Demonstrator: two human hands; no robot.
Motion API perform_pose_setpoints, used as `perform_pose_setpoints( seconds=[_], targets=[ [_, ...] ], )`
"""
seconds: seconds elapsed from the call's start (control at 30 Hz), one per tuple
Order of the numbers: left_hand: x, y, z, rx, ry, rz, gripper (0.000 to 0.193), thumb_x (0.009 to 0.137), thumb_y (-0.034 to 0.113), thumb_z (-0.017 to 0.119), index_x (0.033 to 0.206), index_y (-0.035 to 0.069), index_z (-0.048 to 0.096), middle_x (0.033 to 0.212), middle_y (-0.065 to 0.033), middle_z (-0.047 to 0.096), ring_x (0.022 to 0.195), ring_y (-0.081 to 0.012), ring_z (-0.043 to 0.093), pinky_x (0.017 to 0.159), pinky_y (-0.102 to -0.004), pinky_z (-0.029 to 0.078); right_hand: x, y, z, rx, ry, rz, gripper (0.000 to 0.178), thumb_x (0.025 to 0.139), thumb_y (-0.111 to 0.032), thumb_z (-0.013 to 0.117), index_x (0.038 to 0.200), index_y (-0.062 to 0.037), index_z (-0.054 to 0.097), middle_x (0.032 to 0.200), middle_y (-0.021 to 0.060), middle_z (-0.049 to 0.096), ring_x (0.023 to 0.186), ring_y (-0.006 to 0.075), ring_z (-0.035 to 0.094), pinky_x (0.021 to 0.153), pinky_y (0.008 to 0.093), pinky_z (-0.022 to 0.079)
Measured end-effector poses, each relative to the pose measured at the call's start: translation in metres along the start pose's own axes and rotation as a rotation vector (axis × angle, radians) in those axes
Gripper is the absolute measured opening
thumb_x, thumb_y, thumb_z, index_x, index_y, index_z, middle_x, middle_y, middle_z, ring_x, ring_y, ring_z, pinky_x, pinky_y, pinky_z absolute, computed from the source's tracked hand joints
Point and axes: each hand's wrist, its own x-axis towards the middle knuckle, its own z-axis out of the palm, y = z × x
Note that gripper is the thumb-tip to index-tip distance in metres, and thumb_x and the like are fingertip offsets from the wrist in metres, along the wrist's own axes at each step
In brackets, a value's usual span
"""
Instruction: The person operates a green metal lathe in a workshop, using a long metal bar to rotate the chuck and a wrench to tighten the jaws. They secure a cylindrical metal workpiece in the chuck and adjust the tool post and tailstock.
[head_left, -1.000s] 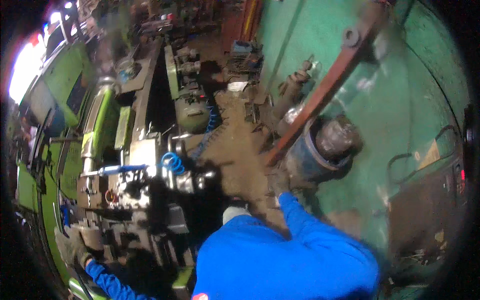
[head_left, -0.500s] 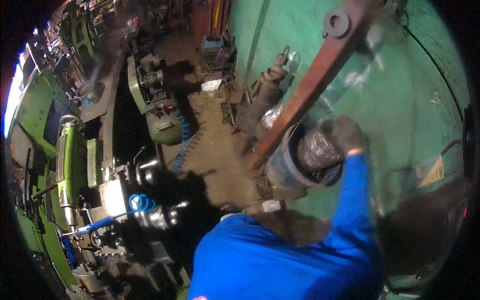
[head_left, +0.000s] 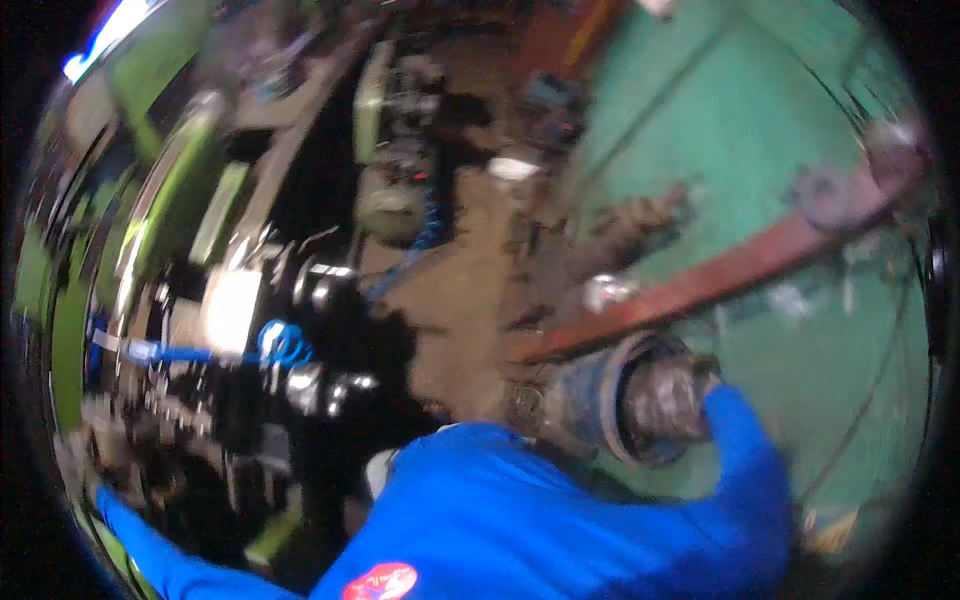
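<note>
A blue-grey cylindrical bin [head_left: 614, 400] stands at the right, beside the foot of a red-brown beam. A dark, shiny, crumpled bundle [head_left: 665, 398], perhaps plastic, fills its mouth. My right hand [head_left: 706, 368], in a dark glove, is at the bundle on the bin's right side. Blur and the blue sleeve [head_left: 745, 440] keep its fingers from showing. My left sleeve [head_left: 150, 545] reaches out at the lower left toward the machine parts. The left hand beyond it merges with dark, smeared shapes, so its fingers cannot be made out.
The red-brown beam [head_left: 700, 292] slants up from beside the bin along a green wall [head_left: 790, 110]. Green machinery [head_left: 170, 200] lines the left, with a coiled blue hose [head_left: 285, 343] on it. Brown floor [head_left: 455, 330] runs between. Dark, bulky items lean by the wall.
The view has swung, so the bin sits lower and the beam looks flatter. My left sleeve has come into view at lower left. The right hand remains at the bundle.
</note>
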Motion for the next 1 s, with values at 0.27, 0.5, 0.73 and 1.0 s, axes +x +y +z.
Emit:
perform_pose_setpoints(
  seconds=[0.27,0.5,0.73,1.0],
  targets=[
    [0.003,-0.018,0.028,0.152,0.008,-0.17,0.061,0.098,0.054,0.058,0.144,0.015,0.061,0.14,-0.0182,0.068,0.126,-0.0408,0.066,0.104,-0.056,0.05,0.012,-0.013,-0.028,0.031,0.006,0.077,0.04,0.103,-0.034,0.06,0.127,-0.006,0.074,0.133,0.0189,0.071,0.118,0.0447,0.068,0.098,0.0538,0.056],
    [-0.014,-0.004,0.006,0.181,-0.115,-0.213,0.055,0.099,0.052,0.057,0.142,0.019,0.062,0.137,-0.0157,0.07,0.124,-0.0402,0.067,0.102,-0.0584,0.051,0.009,-0.024,-0.059,0.007,0.026,0.091,0.039,0.103,-0.034,0.06,0.126,-0.0059,0.074,0.13,0.0193,0.071,0.117,0.0445,0.068,0.096,0.0542,0.056],
    [-0.012,-0.006,0.015,0.205,-0.033,-0.211,0.056,0.098,0.053,0.057,0.142,0.019,0.063,0.134,-0.0166,0.071,0.123,-0.0407,0.068,0.101,-0.0578,0.052,0.004,-0.024,-0.062,0.002,0.035,0.096,0.038,0.102,-0.034,0.06,0.125,-0.0057,0.074,0.128,0.0197,0.071,0.115,0.0443,0.068,0.095,0.0545,0.056],
    [-0.012,-0.008,0.016,0.202,-0.034,-0.221,0.054,0.097,0.053,0.058,0.139,0.019,0.065,0.131,-0.017,0.073,0.119,-0.0411,0.07,0.099,-0.0577,0.053,0.0,-0.024,-0.064,0.0,0.048,0.098,0.038,0.102,-0.034,0.06,0.124,-0.0055,0.073,0.125,0.0202,0.071,0.112,0.0441,0.068,0.093,0.0549,0.056]
  ],
)
